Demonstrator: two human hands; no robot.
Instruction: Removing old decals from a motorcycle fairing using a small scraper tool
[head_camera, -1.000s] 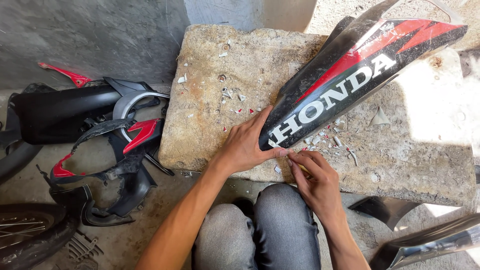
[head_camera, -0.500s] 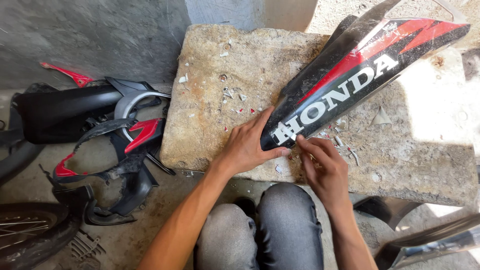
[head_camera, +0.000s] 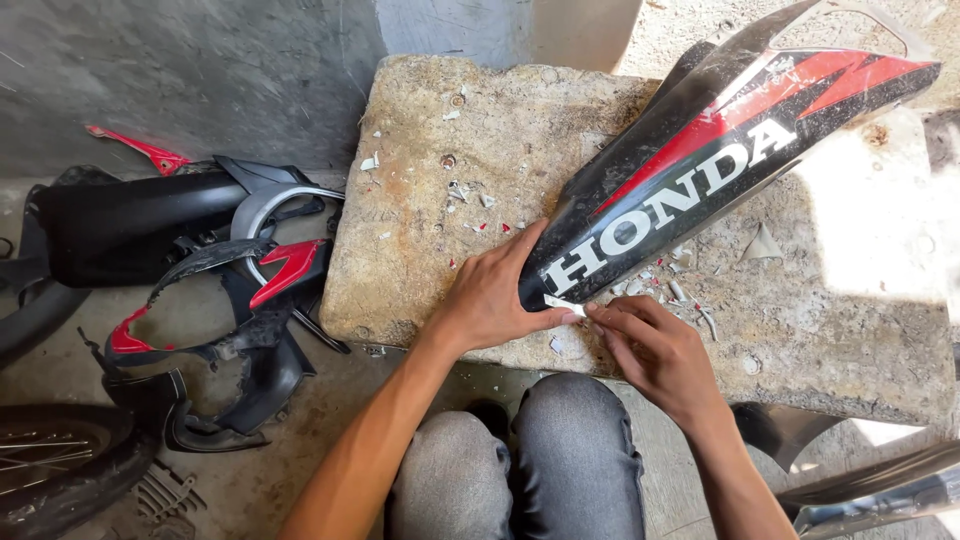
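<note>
Head view, frame centre: my left hand (head_camera: 490, 300) grips the black-and-red fairing panel (head_camera: 720, 150) while my right hand (head_camera: 655, 350) pinches a sticker strip (head_camera: 563, 304), which may tear if yanked.

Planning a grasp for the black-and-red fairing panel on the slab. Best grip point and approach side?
Grip the narrow near tip of the fairing panel, coming from the near edge of the stone slab. The panel tapers toward the person there, thin enough to clamp, and the left hand already steadies it at that end. The right hand pinches a pale sticker strip at the tip, so probably come in slightly left.
</note>
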